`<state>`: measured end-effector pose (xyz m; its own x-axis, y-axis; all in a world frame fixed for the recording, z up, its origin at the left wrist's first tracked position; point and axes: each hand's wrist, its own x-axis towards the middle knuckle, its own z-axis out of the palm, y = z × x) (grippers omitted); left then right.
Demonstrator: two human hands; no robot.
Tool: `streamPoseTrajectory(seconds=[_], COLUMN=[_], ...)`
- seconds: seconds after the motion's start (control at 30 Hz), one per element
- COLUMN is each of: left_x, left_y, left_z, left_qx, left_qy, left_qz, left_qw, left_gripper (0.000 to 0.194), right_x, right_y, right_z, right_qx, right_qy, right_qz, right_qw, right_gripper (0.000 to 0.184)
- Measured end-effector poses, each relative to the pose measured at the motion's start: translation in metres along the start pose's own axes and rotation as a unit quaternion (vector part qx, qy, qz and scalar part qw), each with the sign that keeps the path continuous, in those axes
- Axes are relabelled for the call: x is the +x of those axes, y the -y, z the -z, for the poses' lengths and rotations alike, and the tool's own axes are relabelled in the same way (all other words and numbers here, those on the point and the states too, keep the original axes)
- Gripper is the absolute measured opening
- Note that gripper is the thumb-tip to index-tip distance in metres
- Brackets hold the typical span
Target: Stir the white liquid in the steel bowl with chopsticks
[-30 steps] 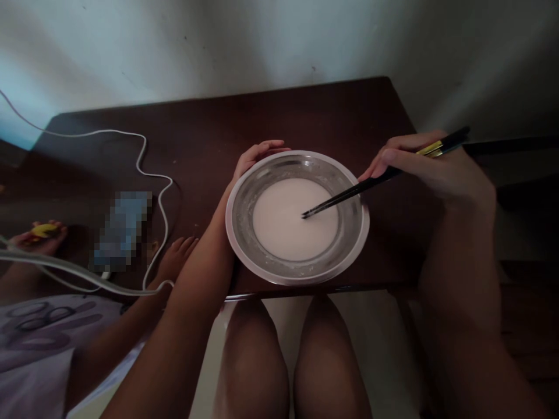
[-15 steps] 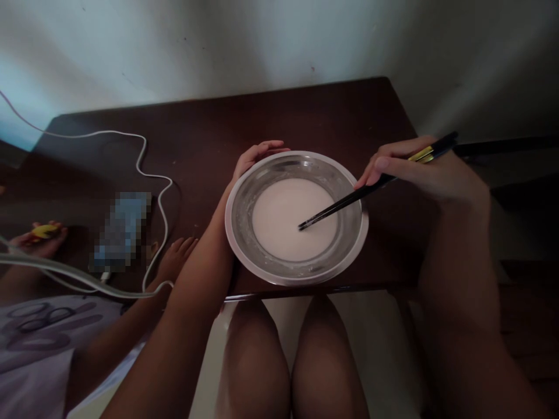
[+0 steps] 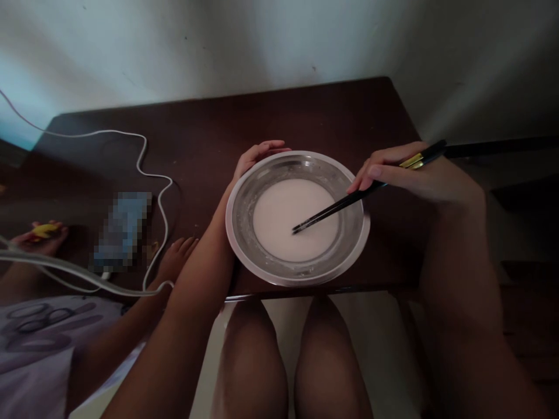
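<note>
A steel bowl (image 3: 353, 233) holding a white liquid (image 3: 283, 209) sits near the front edge of a dark wooden table (image 3: 209, 128). My left hand (image 3: 253, 157) curls round the bowl's far left rim and grips it. My right hand (image 3: 414, 171), to the right of the bowl, is closed on a pair of black chopsticks (image 3: 340, 205) with a gold band. Their tips dip into the white liquid near its middle.
A white cable (image 3: 148, 174) snakes over the left of the table beside a blurred flat object (image 3: 122, 230). Another person's hands (image 3: 174, 259) rest at the left edge, one holding a small yellow thing (image 3: 41, 231). A wall (image 3: 244, 46) stands behind the table. My knees (image 3: 292, 361) are below.
My right hand has shifted left and slightly down, and the chopstick tips have moved left and toward me through the liquid. The left hand and the bowl have stayed put.
</note>
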<state>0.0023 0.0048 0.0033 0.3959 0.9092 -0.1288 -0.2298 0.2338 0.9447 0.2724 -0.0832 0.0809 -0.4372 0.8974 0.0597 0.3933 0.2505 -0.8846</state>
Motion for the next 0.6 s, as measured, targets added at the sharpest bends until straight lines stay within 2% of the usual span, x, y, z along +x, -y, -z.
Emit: streamPoseTrajectory(seconds=[0.2, 0.33, 0.43, 0.6], left_x=[0.0021, 0.0026, 0.0029, 0.0010], left_y=[0.0030, 0.0051, 0.0046, 0.0004], left_z=[0.0034, 0.0036, 0.0029, 0.0012], left_qx=[0.018, 0.058, 0.049, 0.020], left_qy=[0.008, -0.004, -0.003, -0.002], left_qz=[-0.002, -0.019, -0.024, -0.005], left_qw=[1.000, 0.998, 0.998, 1.000], left_gripper=[0.028, 0.028, 0.027, 0.026], right_x=[-0.0014, -0.0028, -0.0006, -0.0005], right_y=[-0.0019, 0.0000, 0.0014, -0.0004], right_z=[0.0037, 0.0034, 0.0012, 0.0038], right_qx=[-0.003, 0.005, -0.014, -0.006], right_qy=[-0.079, -0.041, -0.017, -0.071], right_qz=[0.004, -0.006, -0.003, 0.001], right_qw=[0.997, 0.999, 1.000, 0.997], right_gripper=[0.023, 0.023, 0.020, 0.021])
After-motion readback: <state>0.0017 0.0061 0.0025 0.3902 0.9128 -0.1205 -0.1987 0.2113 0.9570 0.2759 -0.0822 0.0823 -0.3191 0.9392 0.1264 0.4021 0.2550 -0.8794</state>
